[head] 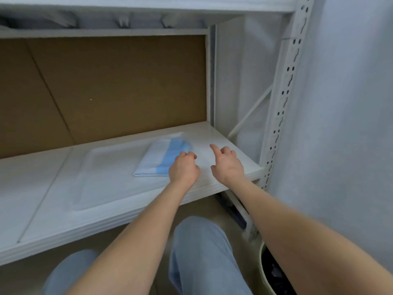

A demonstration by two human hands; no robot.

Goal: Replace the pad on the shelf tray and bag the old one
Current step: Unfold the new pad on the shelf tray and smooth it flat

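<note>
A shallow white tray (pixel 102 167) lies on the white shelf board (pixel 32 188). A folded white and blue pad (pixel 158 156) rests on the tray's right part. My left hand (pixel 184 169) hovers at the pad's right edge with curled fingers, and I cannot tell whether it touches the pad. My right hand (pixel 226 163) is just to the right, over the bare shelf, index finger stretched forward, other fingers loosely bent, holding nothing.
Brown cardboard (pixel 106 88) backs the shelf. A perforated white upright (pixel 282 99) and a diagonal brace stand at the right, next to a grey curtain (pixel 340 124). A bin with a dark liner (pixel 272 273) sits on the floor at lower right. My knees are below the shelf.
</note>
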